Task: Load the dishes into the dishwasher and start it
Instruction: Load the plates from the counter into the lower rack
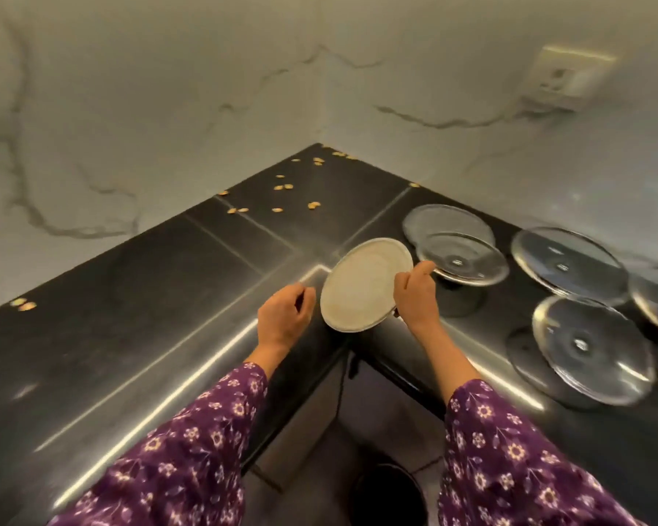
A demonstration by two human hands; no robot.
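Observation:
A round steel plate (pixel 361 286) with a dull, smeared face is tilted up above the inner corner of the dark counter (pixel 130 317). My right hand (pixel 415 294) grips its right rim. My left hand (pixel 285 313) hovers just left of the plate with fingers curled, holding nothing. Several shiny steel plates lie on the counter to the right: one (pixel 460 260) close behind my right hand, one (pixel 566 263) further right, one (pixel 593 351) nearer the front edge.
Small yellowish food scraps (pixel 282 187) are scattered over the counter's back corner. Marble walls meet behind it, with a wall socket (pixel 563 77) at the upper right. Below the counter's inner corner a dark round bin (pixel 388 495) stands on the floor.

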